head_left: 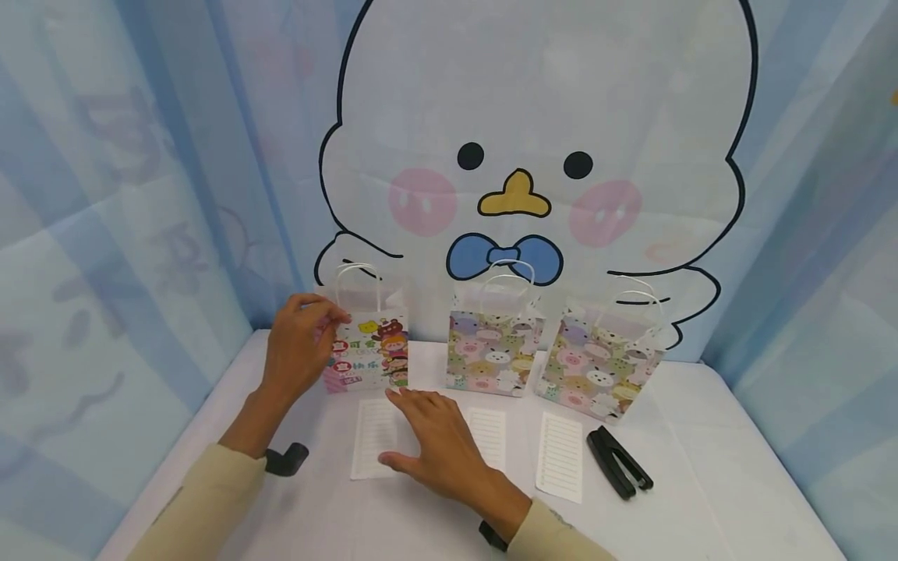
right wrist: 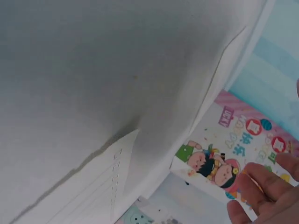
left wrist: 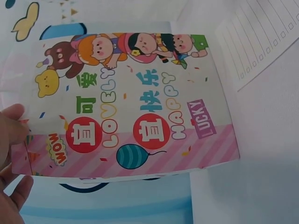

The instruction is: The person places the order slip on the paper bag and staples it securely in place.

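White table (head_left: 715, 452) | left hand (head_left: 298, 343) pinches bag (head_left: 366, 354); right hand (head_left: 445, 446) spread | stapler (head_left: 612, 460): head view only

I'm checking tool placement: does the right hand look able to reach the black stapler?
Probably yes: the right hand looks empty, and only flat paper cards lie between it and the stapler.

We see a paper bag (head_left: 366, 352) standing upright, printed with cartoon children, a brown bear and "LOVELY" and "HAPPY" lettering, its white looped handles raised. In front of it we see a lined white card (head_left: 372, 444) lying flat.
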A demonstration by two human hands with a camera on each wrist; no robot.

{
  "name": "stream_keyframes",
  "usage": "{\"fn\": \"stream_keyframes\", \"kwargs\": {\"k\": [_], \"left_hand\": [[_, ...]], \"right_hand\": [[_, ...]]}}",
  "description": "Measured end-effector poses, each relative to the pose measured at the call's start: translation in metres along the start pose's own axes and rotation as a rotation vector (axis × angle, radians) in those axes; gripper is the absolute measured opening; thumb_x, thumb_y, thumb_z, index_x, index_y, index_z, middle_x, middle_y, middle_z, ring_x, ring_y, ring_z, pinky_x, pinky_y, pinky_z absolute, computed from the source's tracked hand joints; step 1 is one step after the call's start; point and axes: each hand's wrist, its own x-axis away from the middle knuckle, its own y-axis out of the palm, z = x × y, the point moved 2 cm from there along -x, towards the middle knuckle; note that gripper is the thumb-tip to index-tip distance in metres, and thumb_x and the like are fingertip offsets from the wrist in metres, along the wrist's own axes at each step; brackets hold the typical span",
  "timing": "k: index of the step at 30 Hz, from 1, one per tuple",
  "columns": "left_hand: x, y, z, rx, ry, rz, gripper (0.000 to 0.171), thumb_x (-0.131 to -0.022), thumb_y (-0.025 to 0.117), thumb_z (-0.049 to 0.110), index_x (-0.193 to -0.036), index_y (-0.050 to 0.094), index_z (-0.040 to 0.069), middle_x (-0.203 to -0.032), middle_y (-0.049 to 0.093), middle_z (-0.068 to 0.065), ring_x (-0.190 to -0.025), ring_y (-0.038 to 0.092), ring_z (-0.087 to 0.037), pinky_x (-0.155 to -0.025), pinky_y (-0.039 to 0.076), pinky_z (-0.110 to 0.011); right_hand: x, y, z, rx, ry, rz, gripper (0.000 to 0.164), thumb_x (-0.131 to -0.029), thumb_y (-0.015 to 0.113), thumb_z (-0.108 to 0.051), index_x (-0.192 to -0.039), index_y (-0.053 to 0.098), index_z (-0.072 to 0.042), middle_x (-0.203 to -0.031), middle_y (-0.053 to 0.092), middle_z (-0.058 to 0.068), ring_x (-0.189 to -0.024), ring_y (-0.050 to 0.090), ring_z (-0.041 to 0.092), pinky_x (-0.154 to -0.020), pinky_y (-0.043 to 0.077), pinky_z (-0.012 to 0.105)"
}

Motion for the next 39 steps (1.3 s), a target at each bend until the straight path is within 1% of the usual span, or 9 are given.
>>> {"fn": "stream_keyframes", "kwargs": {"k": [4,9,15,19,26,29,35,39], "left_hand": [[0.0,0.0,0.0,-0.004,0.002,-0.009,0.01,-0.093,0.074,-0.003,-0.098,0.079,0.004,-0.102,0.076,-0.015,-0.113,0.063,-0.037,-0.086,0.057,-0.058],[0.0,-0.001,-0.001,-0.005,0.001,-0.009,0.011,-0.093,0.074,-0.005,-0.099,0.079,0.004,-0.104,0.076,-0.016,-0.113,0.063,-0.037,-0.088,0.056,-0.059],[-0.001,-0.002,-0.001,-0.015,-0.009,-0.013,0.013,-0.093,0.073,-0.006,-0.099,0.079,0.004,-0.106,0.076,-0.017,-0.114,0.062,-0.038,-0.089,0.055,-0.059],[-0.001,-0.002,-0.001,-0.009,-0.008,-0.017,0.014,-0.092,0.073,-0.006,-0.099,0.078,0.005,-0.107,0.075,-0.016,-0.114,0.062,-0.038,-0.091,0.054,-0.06],[-0.001,-0.001,-0.001,-0.008,-0.013,-0.029,0.014,-0.092,0.075,-0.006,-0.099,0.078,0.005,-0.109,0.075,-0.016,-0.114,0.062,-0.038,-0.091,0.054,-0.06],[-0.002,-0.001,-0.001,-0.004,-0.017,-0.031,0.015,-0.091,0.074,-0.007,-0.099,0.079,0.005,-0.11,0.075,-0.017,-0.114,0.063,-0.038,-0.091,0.053,-0.061],[-0.002,-0.001,-0.001,0.004,-0.018,-0.028,0.015,-0.091,0.074,-0.008,-0.099,0.079,0.004,-0.11,0.076,-0.017,-0.114,0.063,-0.038,-0.09,0.053,-0.061],[-0.002,-0.002,0.0,0.0,-0.013,-0.027,0.015,-0.091,0.074,-0.008,-0.099,0.079,0.004,-0.109,0.076,-0.018,-0.114,0.063,-0.038,-0.089,0.054,-0.061]], "right_hand": [[-0.007,0.007,-0.001,0.0,0.011,-0.05,0.089,-0.09,0.079,-0.058,-0.164,0.04,-0.028,-0.163,0.052,0.004,-0.145,0.052,0.024,-0.121,0.04,0.054],[-0.015,0.014,-0.001,0.023,0.027,-0.11,0.087,-0.091,0.079,-0.057,-0.164,0.041,-0.028,-0.162,0.054,0.004,-0.146,0.051,0.024,-0.122,0.038,0.051],[-0.027,0.019,-0.003,0.046,0.034,-0.159,0.084,-0.091,0.08,-0.054,-0.162,0.044,-0.025,-0.16,0.056,0.004,-0.146,0.051,0.025,-0.123,0.038,0.05],[-0.033,0.024,-0.001,0.087,0.051,-0.189,0.082,-0.09,0.082,-0.052,-0.16,0.047,-0.025,-0.158,0.058,0.004,-0.145,0.052,0.025,-0.122,0.039,0.049],[-0.037,0.029,0.001,0.146,0.082,-0.233,0.08,-0.089,0.084,-0.05,-0.157,0.05,-0.026,-0.153,0.062,0.001,-0.144,0.053,0.025,-0.12,0.041,0.047],[-0.037,0.031,0.002,0.143,0.103,-0.254,0.08,-0.088,0.086,-0.048,-0.157,0.051,-0.026,-0.151,0.064,0.0,-0.141,0.054,0.024,-0.119,0.042,0.047],[-0.037,0.035,0.001,0.128,0.119,-0.273,0.08,-0.086,0.088,-0.044,-0.155,0.054,-0.022,-0.148,0.066,0.0,-0.135,0.057,0.023,-0.117,0.045,0.047],[-0.038,0.037,0.0,0.124,0.128,-0.269,0.079,-0.086,0.088,-0.043,-0.155,0.054,-0.022,-0.147,0.067,-0.001,-0.128,0.058,0.021,-0.112,0.048,0.043]]}}
